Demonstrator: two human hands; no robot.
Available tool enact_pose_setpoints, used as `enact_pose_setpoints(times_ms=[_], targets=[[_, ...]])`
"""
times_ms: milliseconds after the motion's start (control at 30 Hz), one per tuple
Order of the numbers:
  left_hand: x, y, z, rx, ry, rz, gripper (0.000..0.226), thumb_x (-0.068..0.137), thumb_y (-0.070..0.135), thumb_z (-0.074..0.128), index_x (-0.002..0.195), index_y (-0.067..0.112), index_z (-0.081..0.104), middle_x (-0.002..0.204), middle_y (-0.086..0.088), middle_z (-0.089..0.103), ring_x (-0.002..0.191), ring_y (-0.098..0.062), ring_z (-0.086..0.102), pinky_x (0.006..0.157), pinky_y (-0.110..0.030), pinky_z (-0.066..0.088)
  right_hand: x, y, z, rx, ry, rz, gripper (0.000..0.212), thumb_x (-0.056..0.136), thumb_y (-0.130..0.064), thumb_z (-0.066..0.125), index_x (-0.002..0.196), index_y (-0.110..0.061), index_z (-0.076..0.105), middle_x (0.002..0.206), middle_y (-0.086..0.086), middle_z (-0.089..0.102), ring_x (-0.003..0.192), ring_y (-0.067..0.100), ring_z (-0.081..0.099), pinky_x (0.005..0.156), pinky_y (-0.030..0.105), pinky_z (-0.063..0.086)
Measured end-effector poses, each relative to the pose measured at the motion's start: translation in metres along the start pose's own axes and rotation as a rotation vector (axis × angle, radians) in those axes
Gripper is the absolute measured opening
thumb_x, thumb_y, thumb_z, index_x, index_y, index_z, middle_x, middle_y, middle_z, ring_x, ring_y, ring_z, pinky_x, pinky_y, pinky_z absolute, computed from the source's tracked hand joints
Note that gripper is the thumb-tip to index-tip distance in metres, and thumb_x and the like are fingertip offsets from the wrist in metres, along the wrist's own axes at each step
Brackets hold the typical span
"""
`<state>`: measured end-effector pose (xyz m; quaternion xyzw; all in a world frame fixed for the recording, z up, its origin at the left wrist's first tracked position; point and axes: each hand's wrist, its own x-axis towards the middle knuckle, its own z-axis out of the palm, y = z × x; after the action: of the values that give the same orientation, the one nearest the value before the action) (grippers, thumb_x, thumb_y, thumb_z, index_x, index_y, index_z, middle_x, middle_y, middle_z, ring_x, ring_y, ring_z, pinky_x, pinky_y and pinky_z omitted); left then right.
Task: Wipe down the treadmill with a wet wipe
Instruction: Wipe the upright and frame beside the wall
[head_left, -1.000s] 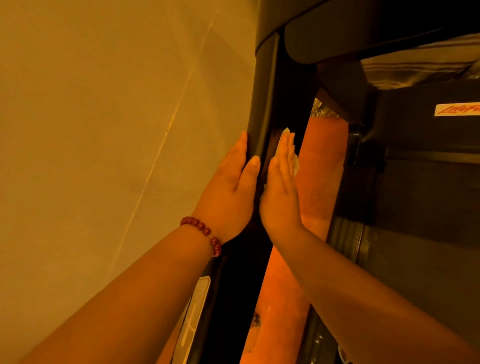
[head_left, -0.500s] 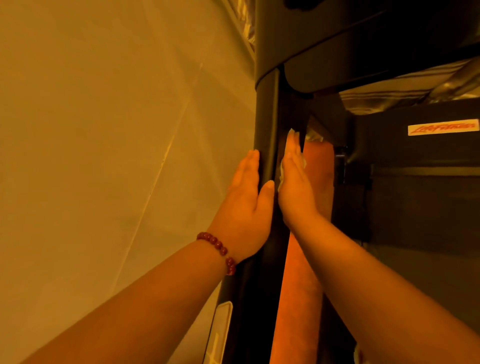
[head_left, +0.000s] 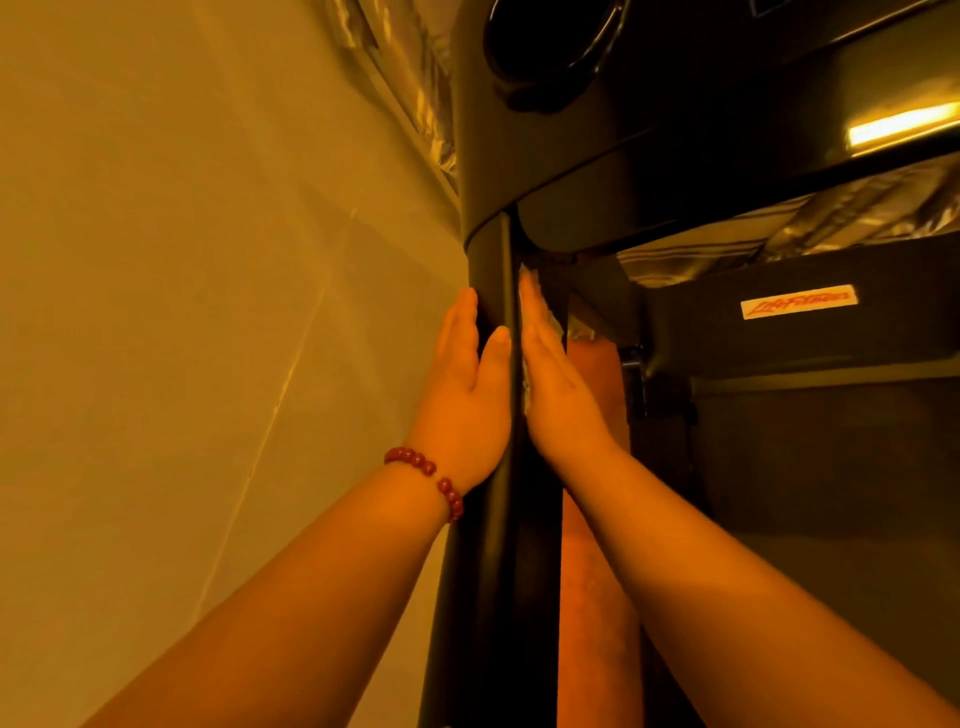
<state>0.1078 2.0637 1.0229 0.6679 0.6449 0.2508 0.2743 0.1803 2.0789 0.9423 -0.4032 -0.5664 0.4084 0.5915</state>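
**Upright post: both palms flat, wipe under the right**

Left hand (head_left: 467, 384), centre of frame: fingers straight and together, palm laid on the left face of the matte black upright post of the treadmill (head_left: 493, 545), thumb lying along its front. It holds nothing. Judged to be a brace, so the post takes the push from the other side.

Right hand (head_left: 558, 384): fingers straight, palm pressing a thin pale wet wipe (head_left: 550, 317) onto the post's right face. No curl, no pinch; the flat palm spreads the wipe. Only crumpled edges of the wipe show beside the fingers and palm.

A red beaded bracelet (head_left: 426, 467) sits on the left wrist.

Fingertips lie just below the dark moulded console underside (head_left: 597, 156), upper centre, which caps the post. Judgement: that joint limits any further upward stroke.

A plain beige wall (head_left: 182, 312) stands close along the left of the frame, leaving the left hand little room. A white label with red lettering (head_left: 797, 301) sits on a dark panel at right. An orange strip (head_left: 592, 597) shows low between post and right forearm.
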Motion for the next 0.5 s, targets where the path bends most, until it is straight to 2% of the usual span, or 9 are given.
enact_pose_setpoints(times_ms=[100,167,233,300,400,433,500], targets=[[-0.002,0.001,0.000,0.008,0.009,0.005,0.054,0.103,0.030,0.034,0.152,0.023,0.014,0.158,0.008,0.016,0.143,-0.003,0.017,0.118,-0.025,0.016,-0.022,-0.006,0.005,0.172,-0.017,0.070,0.045,0.104,-0.020,0.019,0.145,-0.028,0.005,0.157,-0.012,0.006,0.145,-0.002,0.002,0.121,0.028,0.004],[-0.003,0.002,0.000,0.032,0.003,0.045,0.054,0.103,0.028,0.033,0.152,0.024,0.011,0.158,0.011,0.012,0.142,0.002,0.012,0.114,-0.012,0.013,-0.036,-0.005,0.009,0.171,-0.013,0.040,0.047,0.105,-0.015,0.024,0.146,-0.031,0.005,0.158,-0.013,0.006,0.146,-0.001,0.004,0.121,0.027,0.004],[-0.003,0.003,0.000,0.063,-0.002,0.083,0.054,0.103,0.026,0.033,0.151,0.024,0.009,0.158,0.013,0.009,0.138,0.009,0.007,0.105,0.003,0.006,-0.030,0.003,0.007,0.086,-0.014,-0.004,0.051,0.106,-0.007,0.027,0.145,-0.030,0.004,0.156,-0.015,0.004,0.146,-0.001,0.002,0.119,0.019,0.003],[-0.002,0.003,0.000,0.068,-0.003,0.108,0.053,0.103,0.024,0.034,0.151,0.023,0.011,0.158,0.011,0.008,0.137,0.009,0.007,0.105,0.003,0.006,-0.010,0.010,0.003,0.060,-0.011,0.029,0.044,0.106,-0.018,0.023,0.144,-0.030,0.006,0.155,-0.012,0.006,0.146,0.002,0.003,0.119,0.019,0.005],[-0.002,0.004,-0.001,0.061,0.009,0.116,0.054,0.102,0.023,0.038,0.150,0.025,0.014,0.158,0.013,0.012,0.137,0.010,0.011,0.105,0.000,0.010,0.010,0.018,0.000,-0.031,0.003,0.056,0.045,0.101,-0.025,0.020,0.144,-0.021,0.006,0.153,-0.005,0.006,0.145,0.006,0.002,0.122,0.035,0.005],[-0.003,0.005,0.000,0.061,0.013,0.115,0.054,0.102,0.024,0.039,0.150,0.026,0.015,0.157,0.014,0.013,0.135,0.012,0.011,0.103,0.002,0.010,0.010,0.017,-0.001,-0.023,0.000,0.093,0.045,0.102,-0.032,0.017,0.144,-0.021,0.005,0.152,-0.008,0.005,0.144,0.004,0.001,0.121,0.033,0.003],[-0.003,0.005,0.000,0.058,0.018,0.111,0.054,0.101,0.025,0.040,0.150,0.028,0.016,0.156,0.016,0.013,0.130,0.017,0.011,0.100,0.006,0.011,-0.002,0.014,0.003,0.014,0.014,0.134,0.053,0.099,-0.054,0.008,0.144,-0.026,0.004,0.149,-0.021,0.002,0.141,-0.005,-0.001,0.120,0.023,0.000]])
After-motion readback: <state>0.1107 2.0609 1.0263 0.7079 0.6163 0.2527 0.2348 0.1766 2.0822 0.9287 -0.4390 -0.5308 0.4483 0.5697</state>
